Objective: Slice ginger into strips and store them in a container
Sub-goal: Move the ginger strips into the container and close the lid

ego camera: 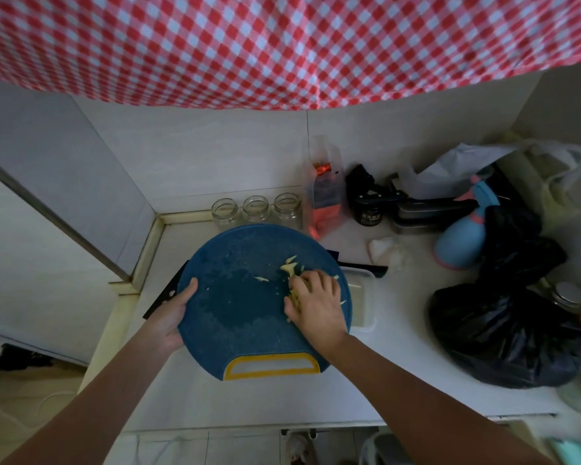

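A round blue cutting board [235, 303] with a yellow handle slot lies on the white counter. My left hand [171, 313] grips its left rim, thumb on top. My right hand [317, 302] rests palm down on the board's right side, fingers curled over a pile of pale yellow ginger strips [291, 266]. A few loose strips lie scattered to the left of that pile. A clear rectangular plastic container [363, 297] sits right beside the board's right edge, partly hidden under it. A black knife [163, 297] pokes out from beneath the board's left edge.
Three glass jars [256, 208] stand behind the board. To the right are a clear packet with red contents [324, 193], a black jar [369, 209], a blue spray bottle [460, 239] and a large black bag [503, 327]. A red checked cloth [282, 45] hangs overhead.
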A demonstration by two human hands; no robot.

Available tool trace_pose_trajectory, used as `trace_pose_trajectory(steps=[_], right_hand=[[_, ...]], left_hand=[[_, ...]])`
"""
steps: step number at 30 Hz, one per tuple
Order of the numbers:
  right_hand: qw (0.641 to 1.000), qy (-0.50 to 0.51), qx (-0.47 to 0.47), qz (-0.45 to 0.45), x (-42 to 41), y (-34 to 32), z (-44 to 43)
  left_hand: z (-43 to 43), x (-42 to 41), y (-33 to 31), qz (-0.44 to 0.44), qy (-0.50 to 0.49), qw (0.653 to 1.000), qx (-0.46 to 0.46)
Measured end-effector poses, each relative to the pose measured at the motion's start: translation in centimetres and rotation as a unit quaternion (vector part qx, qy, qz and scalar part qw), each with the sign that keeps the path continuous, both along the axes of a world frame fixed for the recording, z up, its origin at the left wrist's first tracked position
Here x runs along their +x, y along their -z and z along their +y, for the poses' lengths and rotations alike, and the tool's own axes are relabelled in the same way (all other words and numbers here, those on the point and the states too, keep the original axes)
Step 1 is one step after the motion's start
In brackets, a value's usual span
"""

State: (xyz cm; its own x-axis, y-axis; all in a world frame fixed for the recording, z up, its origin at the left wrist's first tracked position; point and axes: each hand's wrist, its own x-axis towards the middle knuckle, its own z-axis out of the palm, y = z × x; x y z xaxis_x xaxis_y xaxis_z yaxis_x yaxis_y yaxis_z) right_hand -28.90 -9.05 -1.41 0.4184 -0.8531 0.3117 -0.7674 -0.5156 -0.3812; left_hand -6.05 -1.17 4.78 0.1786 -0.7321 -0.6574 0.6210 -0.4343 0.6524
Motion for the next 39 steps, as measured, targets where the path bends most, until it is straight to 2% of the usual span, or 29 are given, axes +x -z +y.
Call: trace_pose_trajectory(steps=[17, 25, 29, 34, 39], right_hand=[[0.999, -0.010, 0.013, -0.032, -3.8, 1.5, -2.5], [0.995, 0.067, 0.062, -0.038, -6.4, 2.9, -4.1], [0.997, 0.024, 0.058, -0.043, -7.0, 3.3, -4.6], [0.994, 0.003, 0.032, -0.106, -6.2, 1.7, -4.9], [0.984, -0.033, 0.112, -0.132, -2.3, -2.9, -5.6]], left_hand=[[0.3, 0.6, 0.8, 0.006, 0.007, 1.000, 0.007], [0.9, 2.2, 0.6, -0.016, -0.018, 1.000, 0.020], [1.1, 2.8, 0.3, -0.014, -0.023, 0.999, 0.030], [1.1, 2.4, -0.1, -0.014, 0.000, 1.000, 0.013], [0.5, 1.6, -0.8, -0.025, 0.010, 1.000, -0.003]])
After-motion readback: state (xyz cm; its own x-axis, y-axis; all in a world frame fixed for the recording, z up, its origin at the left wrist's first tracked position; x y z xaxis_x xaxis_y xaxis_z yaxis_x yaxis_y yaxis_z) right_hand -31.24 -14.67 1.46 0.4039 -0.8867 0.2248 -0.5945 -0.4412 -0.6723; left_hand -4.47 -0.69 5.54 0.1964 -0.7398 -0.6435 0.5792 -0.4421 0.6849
